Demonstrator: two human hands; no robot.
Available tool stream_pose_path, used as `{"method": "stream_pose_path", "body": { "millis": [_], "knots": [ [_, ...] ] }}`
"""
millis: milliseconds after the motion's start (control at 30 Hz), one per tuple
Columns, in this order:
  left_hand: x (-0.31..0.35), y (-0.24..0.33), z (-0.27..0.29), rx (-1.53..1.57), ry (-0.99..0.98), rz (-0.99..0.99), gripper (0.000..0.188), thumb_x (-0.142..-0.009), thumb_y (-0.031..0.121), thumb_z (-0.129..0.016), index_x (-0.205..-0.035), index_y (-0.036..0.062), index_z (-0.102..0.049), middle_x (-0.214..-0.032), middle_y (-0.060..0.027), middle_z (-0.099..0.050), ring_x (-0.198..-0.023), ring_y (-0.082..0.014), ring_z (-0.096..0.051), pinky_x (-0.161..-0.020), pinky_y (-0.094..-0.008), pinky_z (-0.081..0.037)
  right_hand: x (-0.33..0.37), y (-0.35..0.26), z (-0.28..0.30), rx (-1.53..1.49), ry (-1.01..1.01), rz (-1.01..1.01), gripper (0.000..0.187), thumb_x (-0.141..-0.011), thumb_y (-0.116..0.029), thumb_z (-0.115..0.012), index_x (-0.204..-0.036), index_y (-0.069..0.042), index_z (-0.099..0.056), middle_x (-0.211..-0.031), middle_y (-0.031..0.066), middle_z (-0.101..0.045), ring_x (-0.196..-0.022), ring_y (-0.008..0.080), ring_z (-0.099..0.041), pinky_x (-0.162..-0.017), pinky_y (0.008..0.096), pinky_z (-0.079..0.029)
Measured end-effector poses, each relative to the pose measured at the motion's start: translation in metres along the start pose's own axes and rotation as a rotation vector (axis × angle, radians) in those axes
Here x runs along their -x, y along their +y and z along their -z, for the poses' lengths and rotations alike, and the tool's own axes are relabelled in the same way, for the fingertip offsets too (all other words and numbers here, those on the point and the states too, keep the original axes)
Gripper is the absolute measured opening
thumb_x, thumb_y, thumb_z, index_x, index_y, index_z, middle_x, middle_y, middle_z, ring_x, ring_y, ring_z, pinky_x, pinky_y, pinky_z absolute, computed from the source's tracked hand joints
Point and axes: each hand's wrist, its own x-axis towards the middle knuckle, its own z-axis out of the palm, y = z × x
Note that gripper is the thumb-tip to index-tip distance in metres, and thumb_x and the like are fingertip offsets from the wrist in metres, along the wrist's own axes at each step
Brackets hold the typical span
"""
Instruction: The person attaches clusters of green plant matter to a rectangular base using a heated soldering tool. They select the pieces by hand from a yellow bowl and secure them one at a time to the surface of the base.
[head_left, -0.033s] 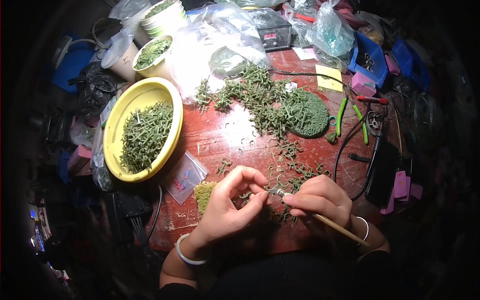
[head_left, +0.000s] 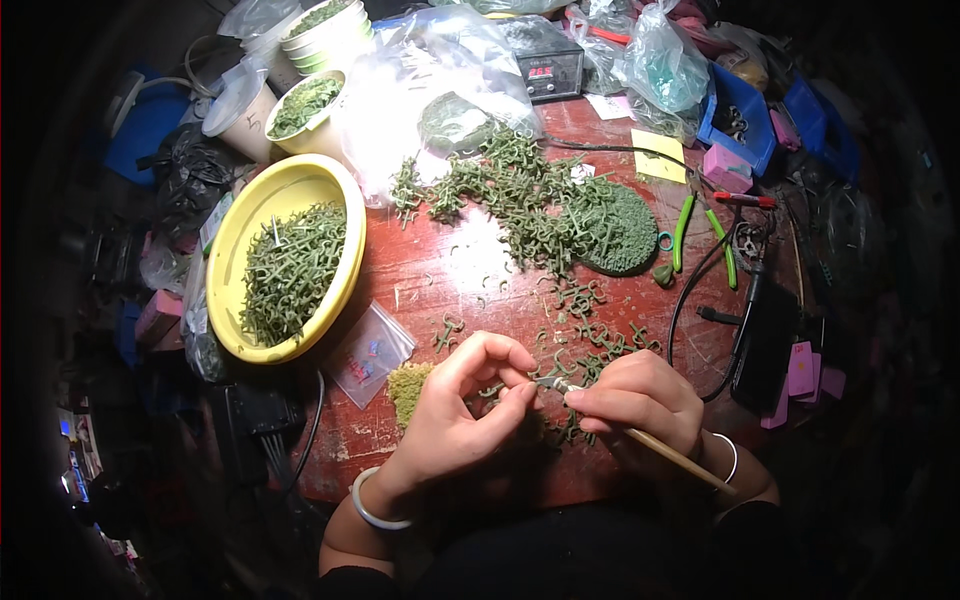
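My left hand (head_left: 470,405) is closed, thumb and forefinger pinched together; whatever lies between the fingertips is too small to make out. My right hand (head_left: 645,400) grips a slim wooden-handled tool (head_left: 680,458) with a pale binding and a small pointed metal blade at its front. The blade's tip reaches to the left fingertips. Below and beyond both hands, small curved green pieces (head_left: 600,345) lie scattered on the red table (head_left: 430,270). Farther off is a large heap of the same green pieces (head_left: 545,205). A yellowish-green block (head_left: 408,392) sits beside my left hand.
A yellow basin (head_left: 350,285) of green pieces stands at left, near a clear plastic bag (head_left: 370,355). A round green textured pad (head_left: 625,232) borders the heap. Green-handled pliers (head_left: 683,235), cables and blue bins (head_left: 738,120) are at right. A box with a red display (head_left: 548,72) stands behind.
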Motion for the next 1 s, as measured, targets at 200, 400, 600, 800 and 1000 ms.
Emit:
{"method": "stream_pose_path", "body": {
  "millis": [200,400,600,800,1000],
  "knots": [
    [0.0,-0.003,0.001,-0.041,-0.014,0.0,0.021,-0.098,0.001,-0.068,-0.117,0.0005,-0.058,-0.098,-0.0004,-0.065,-0.091,-0.005,-0.064,-0.076,-0.0189,-0.05,-0.002,-0.001,0.0,-0.005,-0.031,0.026,0.02,-0.092,-0.013,-0.08,-0.108,-0.002,-0.075,-0.09,0.0069,-0.069,-0.076,0.0223,-0.068,-0.065,0.033,-0.055],
    [-0.001,-0.002,0.002,-0.037,-0.03,0.009,0.021,-0.098,0.001,-0.067,-0.117,0.0001,-0.058,-0.098,-0.0013,-0.066,-0.092,-0.0063,-0.065,-0.078,-0.0207,-0.051,-0.006,-0.003,0.004,-0.052,0.042,0.038,0.034,-0.084,0.0,-0.081,-0.117,0.002,-0.074,-0.091,0.0089,-0.07,-0.077,0.0212,-0.068,-0.068,0.0324,-0.058],
    [-0.001,-0.001,0.0,0.005,-0.006,0.0,0.02,-0.099,0.001,-0.067,-0.117,-0.0002,-0.058,-0.1,-0.0023,-0.066,-0.094,-0.0082,-0.066,-0.083,-0.023,-0.052,0.001,0.001,0.006,-0.075,0.086,-0.469,0.026,-0.096,0.002,-0.071,-0.122,0.002,-0.069,-0.092,0.0125,-0.073,-0.083,0.0196,-0.074,-0.072,0.0299,-0.058],
    [0.0,-0.002,-0.002,-0.005,0.003,-0.011,0.02,-0.098,0.0,-0.068,-0.116,0.0003,-0.059,-0.099,-0.001,-0.065,-0.091,-0.0067,-0.064,-0.083,-0.0217,-0.051,-0.002,0.001,0.006,-0.328,-0.046,-0.663,0.028,-0.094,0.0,-0.074,-0.121,0.0,-0.069,-0.096,0.0102,-0.073,-0.087,0.0129,-0.071,-0.074,0.0268,-0.055],
    [-0.001,-0.009,0.002,-0.05,-0.08,-0.025,0.018,-0.096,-0.001,-0.07,-0.112,0.0005,-0.061,-0.098,0.0009,-0.064,-0.083,-0.0023,-0.059,-0.072,-0.0186,-0.048,-0.002,0.002,0.006,-0.385,-0.027,-0.706,0.027,-0.093,0.0,-0.074,-0.12,0.0,-0.07,-0.099,0.0098,-0.073,-0.086,0.0119,-0.07,-0.074,0.0266,-0.054]
  ]
}}
